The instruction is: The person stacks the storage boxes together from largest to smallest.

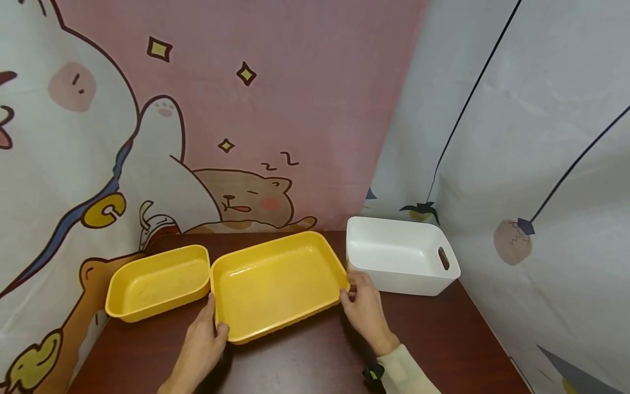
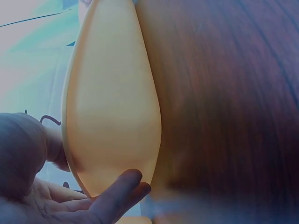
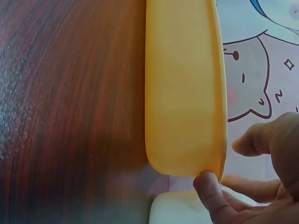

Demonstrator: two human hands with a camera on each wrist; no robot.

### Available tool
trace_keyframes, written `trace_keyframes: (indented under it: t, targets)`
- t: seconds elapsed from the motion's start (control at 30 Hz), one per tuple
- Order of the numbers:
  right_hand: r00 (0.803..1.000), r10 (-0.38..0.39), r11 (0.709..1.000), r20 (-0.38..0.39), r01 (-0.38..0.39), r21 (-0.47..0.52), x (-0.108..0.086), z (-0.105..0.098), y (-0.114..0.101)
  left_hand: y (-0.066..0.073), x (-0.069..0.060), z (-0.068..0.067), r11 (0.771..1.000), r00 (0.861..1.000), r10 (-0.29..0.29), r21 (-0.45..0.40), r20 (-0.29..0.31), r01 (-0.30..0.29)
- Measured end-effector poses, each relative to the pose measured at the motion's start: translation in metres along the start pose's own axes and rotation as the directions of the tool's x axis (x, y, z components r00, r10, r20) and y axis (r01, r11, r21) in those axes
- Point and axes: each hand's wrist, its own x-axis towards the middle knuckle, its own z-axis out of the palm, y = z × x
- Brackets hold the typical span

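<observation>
A wide, shallow yellow tray (image 1: 283, 282) is at the centre in the head view, between my hands. My left hand (image 1: 199, 342) holds its near left corner. In the left wrist view fingers (image 2: 122, 189) lie along the outside of the tray's wall (image 2: 112, 98), and the thumb meets the rim. At the right end, my right hand (image 1: 365, 309) holds the near corner. The right wrist view shows a fingertip (image 3: 208, 184) against the tray's corner (image 3: 187, 161), while the thumb (image 3: 250, 142) stands apart from the rim.
A smaller yellow bin (image 1: 159, 279) stands to the left, close against the tray. On the right is a white box (image 1: 398, 282) with a handle slot. The dark brown table (image 1: 290, 366) ends at hanging cloth printed with cartoons (image 1: 315, 109).
</observation>
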Motion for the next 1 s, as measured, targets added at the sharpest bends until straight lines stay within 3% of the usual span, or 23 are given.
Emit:
trace_keyframes:
  t: [0.3, 0.47, 0.67, 1.0]
  targets:
    - [0.998, 0.047, 0.998, 0.044, -0.048, 0.038, -0.001, -0.006, 0.006, -0.001, -0.001, 0.000, 0.999, 0.999, 0.039, -0.001, -0.029, -0.039]
    - [0.993, 0.071, 0.997, 0.092, -0.071, -0.009, -0.003, -0.012, 0.006, 0.000, 0.002, -0.002, 0.999, 0.999, 0.036, -0.010, -0.007, -0.037]
    - [0.981, 0.121, 0.992, 0.152, -0.123, 0.005, -0.006, -0.018, 0.006, 0.001, 0.004, -0.004, 0.999, 0.999, 0.041, -0.014, 0.004, -0.041]
    - [0.969, 0.169, 0.984, 0.181, -0.177, 0.028, -0.015, -0.021, 0.008, -0.002, 0.005, -0.002, 0.996, 0.994, 0.089, 0.008, -0.064, -0.089]
